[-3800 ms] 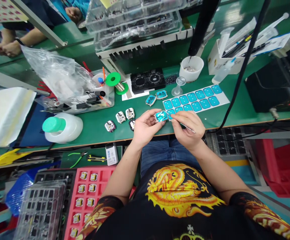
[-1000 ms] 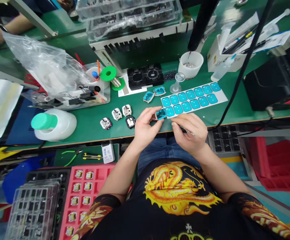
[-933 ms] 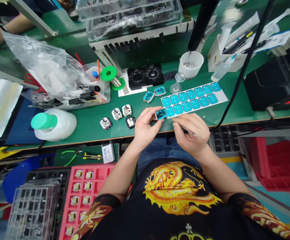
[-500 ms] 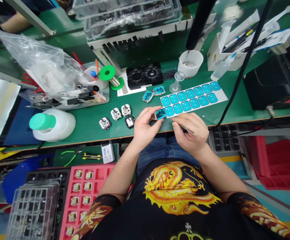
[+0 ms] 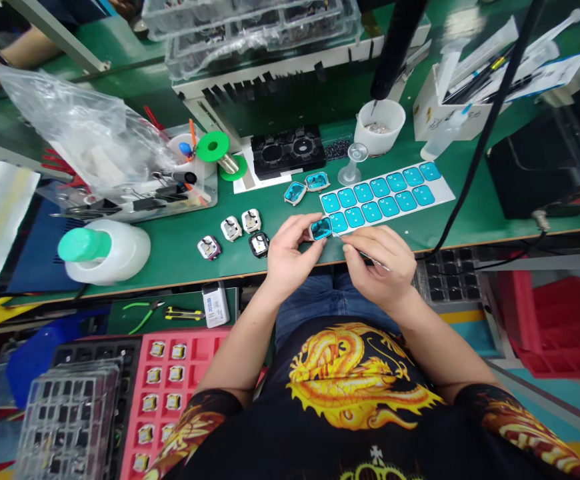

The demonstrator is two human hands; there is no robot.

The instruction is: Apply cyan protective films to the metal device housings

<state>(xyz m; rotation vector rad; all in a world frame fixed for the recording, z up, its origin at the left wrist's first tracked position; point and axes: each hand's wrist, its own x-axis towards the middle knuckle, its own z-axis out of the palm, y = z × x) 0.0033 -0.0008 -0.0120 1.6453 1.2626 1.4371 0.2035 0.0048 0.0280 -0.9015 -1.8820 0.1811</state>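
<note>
My left hand [image 5: 294, 257] is closed around a watch case [image 5: 321, 229] whose face carries a blue film. Pinched in my right hand [image 5: 381, 261] is a pair of tweezers [image 5: 374, 261], its tip close to the right edge of that case. Just beyond my hands lies a white sheet of blue film stickers [image 5: 387, 193] in two rows. Two more blue-faced watch cases [image 5: 306, 187] rest left of the sheet. Several open watch cases, one of them black [image 5: 259, 245], sit to the left of my left hand.
A white bottle with a green cap [image 5: 105, 250] stands at the left. Behind are a solder spool [image 5: 215, 148], a black fixture [image 5: 287, 152], a suction cup [image 5: 352, 165] and a white cup [image 5: 380, 130]. A black cable [image 5: 480, 147] hangs at the right. A pink tray [image 5: 163, 387] is below the bench.
Both hands keep nearly the same place, with the tweezers still beside the watch case. The whole view has shifted very slightly.
</note>
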